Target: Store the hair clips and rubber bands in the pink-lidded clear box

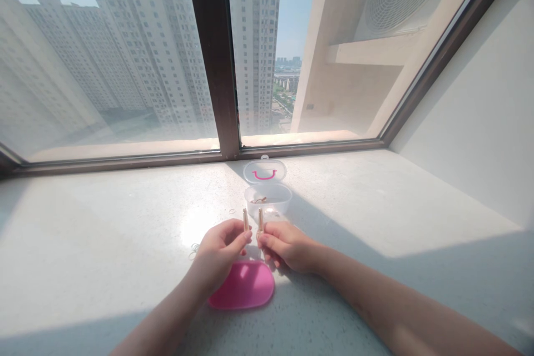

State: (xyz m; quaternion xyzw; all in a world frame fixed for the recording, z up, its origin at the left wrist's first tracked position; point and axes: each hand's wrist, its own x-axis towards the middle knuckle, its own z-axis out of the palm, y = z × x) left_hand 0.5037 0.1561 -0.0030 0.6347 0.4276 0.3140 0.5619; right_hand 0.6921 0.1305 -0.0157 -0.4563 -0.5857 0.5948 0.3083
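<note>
My left hand [225,242] pinches a slim gold hair clip [245,219] upright between thumb and fingers. In my right hand [287,245] is a second gold hair clip [261,219], also held upright, a small gap apart from the first. Just beyond both hands stands a clear oval plastic box [273,194], with a small brown item [258,199] inside it. Its hinged lid [275,164] is tipped back and carries a pink handle [264,177]. Below my hands lies a pink oval tray [246,289], partly covered by my left hand.
Thin loops [194,249] lie on the pale windowsill [104,233] left of my left hand, and another small ring [232,211] lies near the box. Behind the box rises the brown window frame [225,94]. A white wall [479,122] bounds the right side.
</note>
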